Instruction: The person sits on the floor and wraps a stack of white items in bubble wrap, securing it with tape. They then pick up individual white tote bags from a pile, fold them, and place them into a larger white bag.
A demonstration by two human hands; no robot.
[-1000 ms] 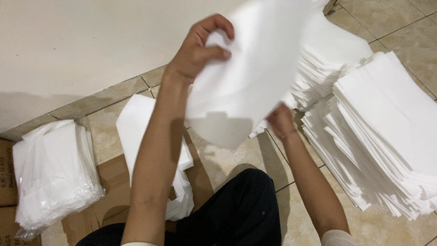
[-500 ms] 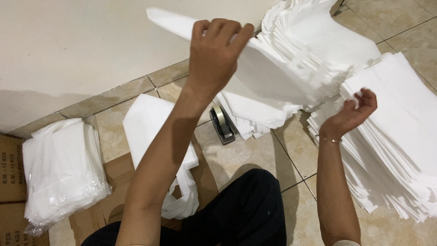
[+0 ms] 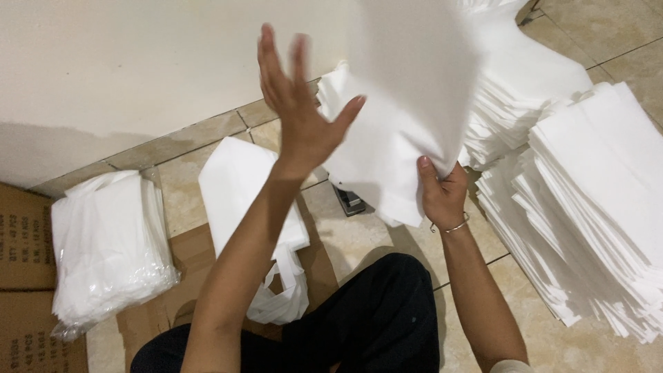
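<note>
1. Beige floor tiles [image 3: 608, 41] run beneath a pale wall [image 3: 103, 69], seen from above a seated person in dark trousers [image 3: 373, 318].
2. The left hand [image 3: 304, 114] is raised with fingers spread wide, its grip holding nothing, its thumb tip close to a white sheet [image 3: 407, 97].
3. The right hand [image 3: 442, 193] pinches the lower edge of that sheet, which hangs in the air in front of the wall.
4. A tall fanned stack of white sheets [image 3: 594, 207] lies to the right, and a flat white bag [image 3: 242, 200] rests on cardboard [image 3: 200, 255] to the left, beside a plastic-wrapped bundle [image 3: 110, 249].
5. Held at one edge only, the sheet could probably slip, fold over or crease.
6. A small dark object [image 3: 351, 200] is half hidden under the sheet; I cannot tell what it is. The sheet's top is blurred and cut off.
</note>
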